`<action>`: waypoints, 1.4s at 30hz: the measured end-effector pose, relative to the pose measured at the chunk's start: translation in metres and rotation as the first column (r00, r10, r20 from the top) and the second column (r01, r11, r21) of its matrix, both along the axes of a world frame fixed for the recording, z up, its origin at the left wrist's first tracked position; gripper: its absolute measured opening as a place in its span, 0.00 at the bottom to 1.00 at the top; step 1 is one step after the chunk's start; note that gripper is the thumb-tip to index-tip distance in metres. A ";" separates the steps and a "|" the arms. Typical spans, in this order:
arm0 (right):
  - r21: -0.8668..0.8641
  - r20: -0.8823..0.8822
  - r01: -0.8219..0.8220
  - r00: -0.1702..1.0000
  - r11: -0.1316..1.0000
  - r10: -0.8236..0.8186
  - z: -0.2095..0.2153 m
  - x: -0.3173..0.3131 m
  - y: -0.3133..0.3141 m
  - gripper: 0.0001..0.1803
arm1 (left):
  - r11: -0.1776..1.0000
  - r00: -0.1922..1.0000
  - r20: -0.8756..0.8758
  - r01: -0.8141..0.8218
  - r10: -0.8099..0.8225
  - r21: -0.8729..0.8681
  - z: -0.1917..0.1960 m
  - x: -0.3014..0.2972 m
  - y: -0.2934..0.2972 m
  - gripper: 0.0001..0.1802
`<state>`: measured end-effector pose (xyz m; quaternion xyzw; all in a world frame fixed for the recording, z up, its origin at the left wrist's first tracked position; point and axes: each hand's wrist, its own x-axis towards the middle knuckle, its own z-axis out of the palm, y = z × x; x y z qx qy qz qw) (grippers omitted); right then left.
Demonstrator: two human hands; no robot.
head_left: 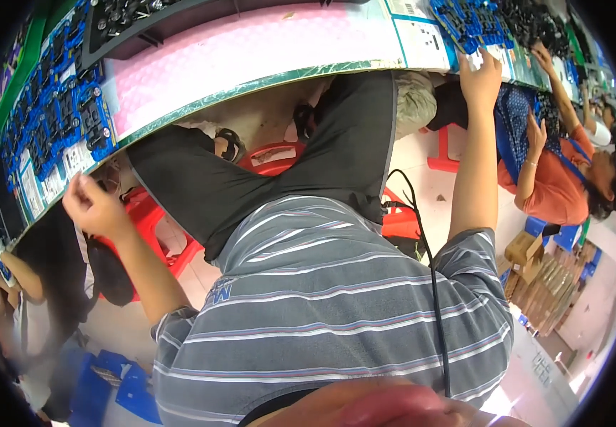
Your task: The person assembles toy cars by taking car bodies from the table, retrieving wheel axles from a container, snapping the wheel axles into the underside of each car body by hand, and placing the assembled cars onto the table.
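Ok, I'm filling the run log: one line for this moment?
left hand: near left blue parts; right hand: at right blue parts; grips: unclear

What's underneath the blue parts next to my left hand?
White printed sheets show along the near edge of the blue parts. What lies directly beneath is mostly covered, so how far the sheets extend there can't be seen.

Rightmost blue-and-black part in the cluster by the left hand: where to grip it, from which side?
Likely best by the long blue edges of the rightmost part, from above and its right. It looks elongated, near end by the table's green edge; neighbouring parts crowd its left, while its right flank faces the pink sheet.
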<state>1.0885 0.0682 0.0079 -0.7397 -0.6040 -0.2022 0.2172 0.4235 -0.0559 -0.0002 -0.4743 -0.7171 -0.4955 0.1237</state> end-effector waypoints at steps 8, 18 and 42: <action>0.075 -0.177 -0.174 0.967 0.982 0.185 -0.008 -0.011 0.011 0.18 | 0.805 0.780 0.257 0.593 -0.571 -0.014 -0.006 0.136 0.029 0.03; 0.032 -0.363 -0.651 0.700 0.758 0.616 0.030 -0.194 -0.097 0.17 | 0.354 -0.341 0.887 0.825 -0.312 0.441 -0.015 0.246 0.020 0.22; -0.274 -0.268 -0.892 0.430 0.360 0.862 0.104 -0.406 0.174 0.43 | 0.602 -0.125 0.867 0.671 -0.483 0.433 0.008 0.129 0.119 0.11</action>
